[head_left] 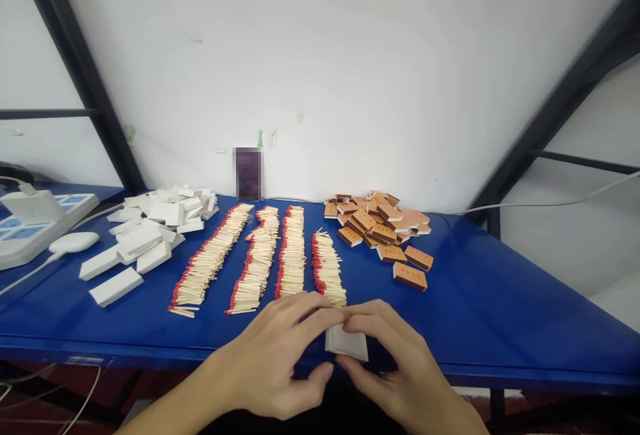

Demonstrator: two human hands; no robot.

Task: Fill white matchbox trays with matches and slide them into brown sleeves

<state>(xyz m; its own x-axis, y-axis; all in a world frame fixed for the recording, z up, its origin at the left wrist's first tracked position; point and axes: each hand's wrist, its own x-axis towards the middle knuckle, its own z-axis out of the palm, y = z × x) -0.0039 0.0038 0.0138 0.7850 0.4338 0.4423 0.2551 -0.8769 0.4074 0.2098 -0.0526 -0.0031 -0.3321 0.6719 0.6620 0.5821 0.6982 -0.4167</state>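
Both of my hands meet at the near edge of a blue table point(500, 315), around a small white matchbox tray point(347, 343). My left hand point(280, 361) curls its fingers over the tray's top and its thumb sits under the tray's near side. My right hand point(400, 368) pinches the tray from the right. Just beyond my fingers lie several long rows of red-tipped matches point(290, 251). Whether matches are in the tray is hidden by my fingers.
A heap of white inner trays point(150, 228) lies at the left. A pile of orange matchbox sleeves point(383, 228) lies at the right rear. A white power strip point(30, 221) and a white mouse-like device point(75, 242) sit at the far left. A white wall stands behind.
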